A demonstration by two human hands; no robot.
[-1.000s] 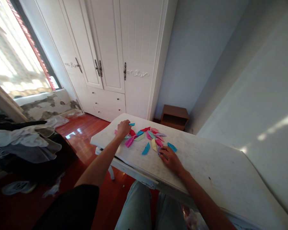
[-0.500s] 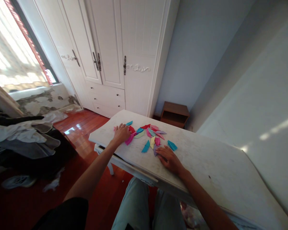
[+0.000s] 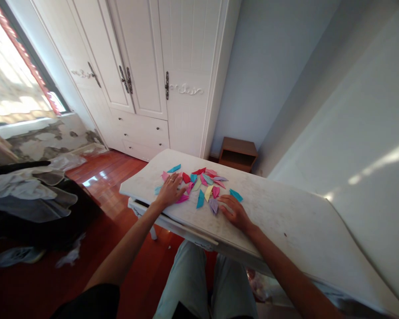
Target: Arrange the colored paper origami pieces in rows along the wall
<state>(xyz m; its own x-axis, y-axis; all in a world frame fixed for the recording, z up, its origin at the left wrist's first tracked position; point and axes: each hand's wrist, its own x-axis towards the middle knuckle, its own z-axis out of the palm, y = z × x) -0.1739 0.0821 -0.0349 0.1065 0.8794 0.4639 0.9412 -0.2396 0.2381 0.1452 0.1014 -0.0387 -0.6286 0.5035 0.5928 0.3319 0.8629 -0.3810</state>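
Several folded paper pieces in many colours lie scattered on the white table [image 3: 266,212]. My left hand [image 3: 169,190] rests flat among them with its fingers apart, covering part of the pink ones. Beside its fingertips are a red folded paper [image 3: 186,177] and a magenta one [image 3: 182,199]. My right hand [image 3: 234,210] lies on the tabletop, fingers loosely spread and holding nothing, its fingertips close to a lilac folded paper [image 3: 213,206]. A blue folded paper [image 3: 236,195] is just beyond that hand. Yellow [image 3: 209,193] and teal [image 3: 200,199] pieces lie between both hands.
A white wardrobe [image 3: 186,119] stands behind the table, with a small brown cabinet [image 3: 238,151] to its right. Under the table's front edge a drawer [image 3: 186,230] juts out slightly. Clothes [image 3: 29,190] are heaped on the left.
My left hand has shifted over the papers, and several there are more spread out. My right hand has drawn slightly away from the lilac paper, which now shows more fully. The view has turned slightly.
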